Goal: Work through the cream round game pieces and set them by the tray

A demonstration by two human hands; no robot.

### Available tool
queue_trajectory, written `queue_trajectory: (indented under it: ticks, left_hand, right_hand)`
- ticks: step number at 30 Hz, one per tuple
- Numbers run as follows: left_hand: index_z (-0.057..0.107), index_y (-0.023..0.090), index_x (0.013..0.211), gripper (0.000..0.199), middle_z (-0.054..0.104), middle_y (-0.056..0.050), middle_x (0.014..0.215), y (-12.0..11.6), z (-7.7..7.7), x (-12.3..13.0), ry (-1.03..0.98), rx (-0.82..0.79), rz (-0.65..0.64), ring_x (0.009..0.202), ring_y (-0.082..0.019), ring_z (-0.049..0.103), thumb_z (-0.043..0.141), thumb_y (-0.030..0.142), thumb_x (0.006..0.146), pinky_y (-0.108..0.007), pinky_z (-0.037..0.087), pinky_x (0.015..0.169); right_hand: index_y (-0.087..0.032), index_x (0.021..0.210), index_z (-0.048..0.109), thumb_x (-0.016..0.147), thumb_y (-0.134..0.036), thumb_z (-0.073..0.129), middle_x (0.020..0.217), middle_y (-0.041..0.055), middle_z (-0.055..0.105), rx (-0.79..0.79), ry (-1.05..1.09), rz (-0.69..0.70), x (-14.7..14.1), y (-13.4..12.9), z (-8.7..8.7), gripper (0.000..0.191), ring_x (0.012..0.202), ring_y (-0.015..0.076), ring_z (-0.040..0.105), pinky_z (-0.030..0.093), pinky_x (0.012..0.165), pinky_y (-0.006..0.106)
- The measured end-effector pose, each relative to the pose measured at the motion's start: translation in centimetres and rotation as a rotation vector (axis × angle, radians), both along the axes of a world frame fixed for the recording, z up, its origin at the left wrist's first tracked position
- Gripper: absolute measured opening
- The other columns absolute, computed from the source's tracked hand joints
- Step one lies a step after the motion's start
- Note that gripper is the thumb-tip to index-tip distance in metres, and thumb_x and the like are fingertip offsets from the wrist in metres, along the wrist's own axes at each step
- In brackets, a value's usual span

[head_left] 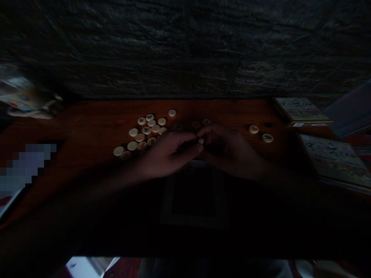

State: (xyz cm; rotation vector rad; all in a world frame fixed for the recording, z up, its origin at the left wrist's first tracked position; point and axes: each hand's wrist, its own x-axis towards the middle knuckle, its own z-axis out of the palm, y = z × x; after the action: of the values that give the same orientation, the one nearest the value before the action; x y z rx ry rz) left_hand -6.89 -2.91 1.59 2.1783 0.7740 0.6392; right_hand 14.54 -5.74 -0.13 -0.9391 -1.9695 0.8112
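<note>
In the dim middle of the view, my left hand [165,154] and my right hand [232,150] come together above a wooden table [95,119]. Between their fingertips is a small pale Chinese chess piece [201,141], seen edge-on. My left thumb presses against it, and the fingers of my right hand curl round its other side. Just left of and behind my left hand lies a loose group of round pieces, some with black or red characters, like this one [146,130]. A dark board or tray [194,220] with a lighter border lies below my hands, with one piece [189,168] at its top edge.
Two pieces, one red-marked [254,129] and one black-marked [267,138], lie to the right. Beyond them are two flat printed boxes [301,109] [336,156]. A wrapped bundle [26,94] stands far left. A dark stone-like wall [185,46] closes off the back.
</note>
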Motion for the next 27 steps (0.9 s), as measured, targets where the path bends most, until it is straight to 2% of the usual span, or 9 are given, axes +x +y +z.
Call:
queue_trajectory:
  ticks: [22, 27]
  left_hand:
    - [0.069, 0.014, 0.092, 0.024, 0.064, 0.002, 0.077, 0.13, -0.19, 0.04, -0.004, 0.014, -0.005, 0.07, -0.011, 0.06, 0.056, 0.031, 0.103, -0.022, 0.041, 0.061]
    - [0.069, 0.015, 0.09, 0.024, 0.064, 0.002, 0.075, 0.09, 0.05, 0.07, -0.037, -0.025, -0.012, 0.069, -0.011, 0.06, 0.056, 0.03, 0.102, -0.021, 0.042, 0.06]
  right_hand:
    - [-0.022, 0.115, 0.06, 0.092, -0.019, 0.07, 0.082, -0.0035, 0.061, 0.031, -0.008, 0.007, 0.18, 0.06, -0.32, 0.025, 0.072, 0.0124, 0.06, 0.047, 0.067, 0.026]
    - [-0.021, 0.113, 0.062, 0.092, -0.018, 0.069, 0.081, -0.0033, 0.061, 0.035, 0.008, 0.011, 0.1, 0.06, -0.17, 0.023, 0.072, 0.0121, 0.06, 0.048, 0.066, 0.025]
